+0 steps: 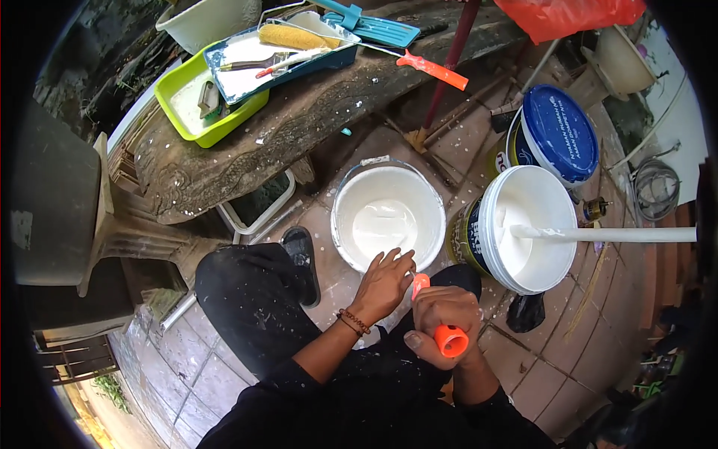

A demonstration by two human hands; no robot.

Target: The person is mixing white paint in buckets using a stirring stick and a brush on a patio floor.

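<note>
a: item one, right hand [446, 318]?
b: grip closed tight round an orange handle [449, 338], at six o'clock of the white bucket [387, 217]. the tool's working end is hidden behind the hands.
a: left hand [385, 284]?
b: fingers loosely curled, tips touching the top of that handle; cannot tell whether it holds anything.
a: buckets?
b: white bucket at centre with white paint; at its three o'clock a larger paint tub [523, 228] with a white stick [606, 234] lying across it; blue lid [559, 133] at one o'clock.
a: bench [299, 120]?
b: at eleven o'clock: green tray [196, 101], blue tray [277, 56], yellow roller [298, 37].
</note>
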